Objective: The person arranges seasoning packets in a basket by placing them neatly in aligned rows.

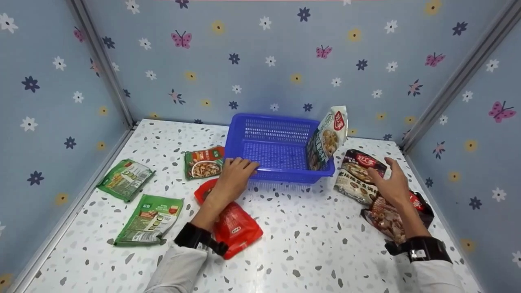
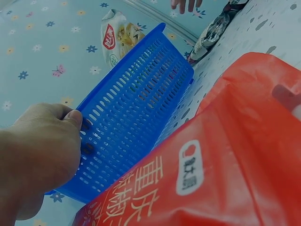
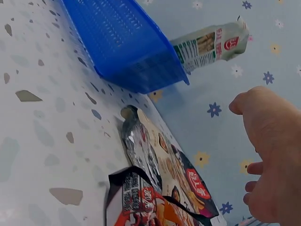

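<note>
My left hand [image 1: 237,173] grips the near left rim of a blue plastic basket [image 1: 281,176]; in the left wrist view the thumb lies outside the wall and fingertips show through its slots. A white and green food pouch [image 1: 329,136] leans upright in the basket's right end. My right hand [image 1: 392,183] hovers with fingers spread and holds nothing. Below it lie a black and cream pouch [image 1: 356,179] and a dark brown pouch [image 1: 384,217], partly overlapping. Under my left forearm lies a red pouch [image 1: 240,228], partly hidden.
Two green packets [image 1: 127,179] lie at the left of the speckled white table [image 1: 301,252]. A red and green packet [image 1: 203,163] touches or lies close to the basket's left side. Flowered panels [image 1: 260,61] stand behind and at both sides.
</note>
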### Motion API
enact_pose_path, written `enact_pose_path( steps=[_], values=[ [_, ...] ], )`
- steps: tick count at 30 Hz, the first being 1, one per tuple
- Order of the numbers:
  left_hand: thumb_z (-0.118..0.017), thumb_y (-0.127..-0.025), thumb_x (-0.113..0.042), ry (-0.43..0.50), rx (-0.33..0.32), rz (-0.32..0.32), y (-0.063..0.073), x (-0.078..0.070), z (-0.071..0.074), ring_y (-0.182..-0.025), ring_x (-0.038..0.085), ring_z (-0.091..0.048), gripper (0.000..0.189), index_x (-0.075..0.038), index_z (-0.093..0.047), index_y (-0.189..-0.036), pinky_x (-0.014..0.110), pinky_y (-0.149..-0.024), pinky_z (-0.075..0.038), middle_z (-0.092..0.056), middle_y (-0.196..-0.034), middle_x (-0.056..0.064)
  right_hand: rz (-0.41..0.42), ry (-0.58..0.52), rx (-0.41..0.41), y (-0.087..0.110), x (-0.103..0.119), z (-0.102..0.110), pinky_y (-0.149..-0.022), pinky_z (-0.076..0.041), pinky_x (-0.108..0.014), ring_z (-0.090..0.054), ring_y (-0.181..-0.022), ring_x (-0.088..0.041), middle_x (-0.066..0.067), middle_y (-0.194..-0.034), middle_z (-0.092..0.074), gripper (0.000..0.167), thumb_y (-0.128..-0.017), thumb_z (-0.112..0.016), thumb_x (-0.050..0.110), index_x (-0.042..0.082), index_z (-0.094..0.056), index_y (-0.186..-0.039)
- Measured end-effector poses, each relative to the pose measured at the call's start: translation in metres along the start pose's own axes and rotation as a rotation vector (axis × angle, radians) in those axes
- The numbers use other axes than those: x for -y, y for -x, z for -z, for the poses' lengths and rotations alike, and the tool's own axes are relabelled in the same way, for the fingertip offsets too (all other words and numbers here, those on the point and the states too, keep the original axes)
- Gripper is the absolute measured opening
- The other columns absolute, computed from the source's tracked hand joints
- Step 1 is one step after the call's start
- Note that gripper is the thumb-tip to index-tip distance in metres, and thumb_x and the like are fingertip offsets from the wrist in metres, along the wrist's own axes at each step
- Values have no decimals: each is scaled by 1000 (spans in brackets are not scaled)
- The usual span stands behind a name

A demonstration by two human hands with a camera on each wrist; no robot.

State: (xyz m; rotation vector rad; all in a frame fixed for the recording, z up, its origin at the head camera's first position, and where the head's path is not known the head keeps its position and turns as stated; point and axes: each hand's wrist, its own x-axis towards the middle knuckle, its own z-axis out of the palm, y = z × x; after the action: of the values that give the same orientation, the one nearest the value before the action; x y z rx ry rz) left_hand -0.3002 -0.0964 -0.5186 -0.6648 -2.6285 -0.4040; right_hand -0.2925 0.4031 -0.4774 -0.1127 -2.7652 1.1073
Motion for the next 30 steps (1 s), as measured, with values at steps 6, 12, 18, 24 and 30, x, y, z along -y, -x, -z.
enact_pose_path(
  steps=[6, 12, 18, 24, 30],
  values=[
    [-59, -117, -31, 3, 5, -3, -1, -1, 2, -115, 34, -71, 31, -17, -74, -141, 55, -105, -50, -81, -128, 11, -82, 87, 48, -20, -13, 6, -133, -25, -80, -22, -169, -60, -37, -184, -19, 100, -113, -57, 62, -1, -15, -179],
    [-60, -117, -29, 14, 9, -3, 1, -1, 2, -115, 34, -71, 32, -16, -73, -143, 55, -105, -50, -81, -127, 12, -81, 171, 86, -37, -17, 5, -132, -28, -79, -26, -165, -63, -43, -179, -22, 101, -113, -58, 60, -8, -16, -176],
    [-60, -117, -29, 20, 2, -6, 2, 0, 1, -114, 33, -71, 31, -17, -73, -142, 55, -104, -50, -81, -126, 11, -80, 242, 107, -50, -18, 4, -131, -32, -78, -30, -162, -66, -47, -175, -25, 102, -114, -56, 59, -14, -18, -173],
    [-59, -117, -28, 8, -19, -14, 2, 1, 1, -113, 33, -71, 30, -17, -74, -140, 54, -101, -50, -81, -124, 10, -53, 306, 181, -58, -26, 14, -129, -33, -79, -31, -157, -71, -53, -170, -25, 99, -116, -54, 52, -21, -14, -170],
    [-57, -118, -31, 0, 13, -4, 1, 1, 1, -118, 32, -72, 32, -18, -73, -143, 54, -104, -51, -81, -129, 10, -123, 336, 235, -64, -32, 21, -129, -34, -77, -32, -155, -71, -55, -167, -24, 107, -115, -51, 61, -25, -13, -168]
  ],
)
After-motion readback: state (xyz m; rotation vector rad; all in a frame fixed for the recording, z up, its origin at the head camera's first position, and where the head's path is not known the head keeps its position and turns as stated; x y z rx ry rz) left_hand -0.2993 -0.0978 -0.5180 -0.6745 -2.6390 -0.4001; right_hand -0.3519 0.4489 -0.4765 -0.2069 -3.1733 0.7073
